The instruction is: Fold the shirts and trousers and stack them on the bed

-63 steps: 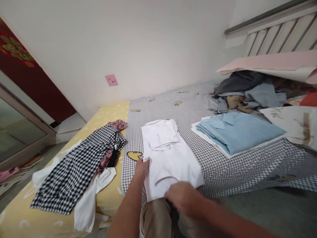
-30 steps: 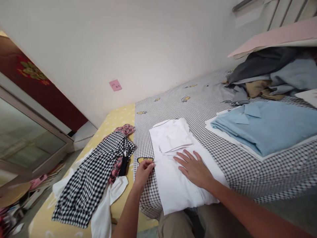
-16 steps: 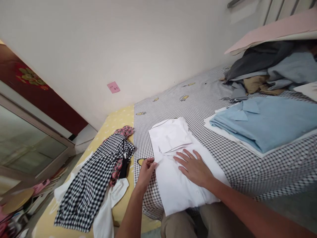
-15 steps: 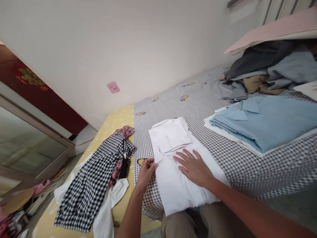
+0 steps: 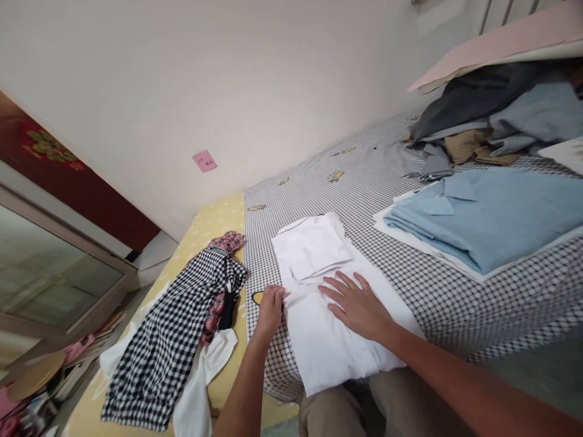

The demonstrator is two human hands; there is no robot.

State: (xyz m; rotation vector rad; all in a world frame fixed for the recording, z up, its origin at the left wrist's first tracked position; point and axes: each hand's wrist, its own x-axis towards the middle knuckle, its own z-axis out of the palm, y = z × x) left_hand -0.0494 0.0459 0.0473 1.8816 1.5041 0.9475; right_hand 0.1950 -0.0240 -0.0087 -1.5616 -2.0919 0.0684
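A white shirt (image 5: 325, 346) lies folded into a long strip on the checked bedspread, its near end at the bed's front edge above my knees. My right hand (image 5: 355, 303) rests flat on the shirt with the fingers spread, just below a folded-over flap of white cloth (image 5: 319, 246). At the shirt's left edge, the fingers of my left hand (image 5: 272, 306) are pinched together on the cloth. Small creases run across the fabric between the two hands.
Folded light-blue shirt (image 5: 492, 218) on white cloth at right; dark and grey clothes (image 5: 483, 109) piled behind it. A black-and-white checked garment (image 5: 168, 340) lies on the yellow sheet (image 5: 218, 212) at left. A pink note (image 5: 204, 161) sticks to the wall.
My left hand's fingers have closed in and turned slightly at the shirt's left edge. My right hand stays flat in place. The camera view has shifted a little.
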